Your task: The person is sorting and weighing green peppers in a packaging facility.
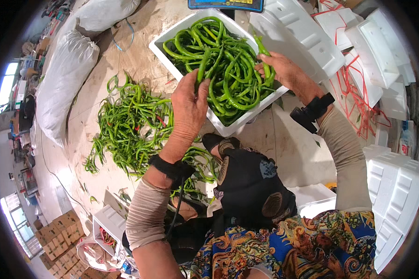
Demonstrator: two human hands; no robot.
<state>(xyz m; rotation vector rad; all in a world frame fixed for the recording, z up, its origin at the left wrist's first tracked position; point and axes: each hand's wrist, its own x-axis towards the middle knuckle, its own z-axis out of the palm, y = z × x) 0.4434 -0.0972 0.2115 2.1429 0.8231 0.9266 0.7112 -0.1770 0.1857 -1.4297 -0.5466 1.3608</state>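
Observation:
Long green chili peppers (pixel 235 66) fill a white foam box (pixel 227 129) in front of me. Over the box's left side, my left hand (pixel 190 99) has its thumb and fingers closed around a green pepper (pixel 203 65) that points up and away. At the right rim, my right hand (pixel 282 68) pinches another green pepper (pixel 264 52), which stands roughly upright and curves at its lower end. On the floor to the left lies a loose heap of green peppers (pixel 136 118), a few of them red.
A digital scale (pixel 226 4) stands past the box. White foam lids and boxes (pixel 300 31) lie to the right beside tangled red strapping (pixel 358 101). Stuffed white sacks (pixel 68 73) line the left, with stacked cartons (pixel 64 233) at lower left. A small foam box (pixel 108 216) sits nearby.

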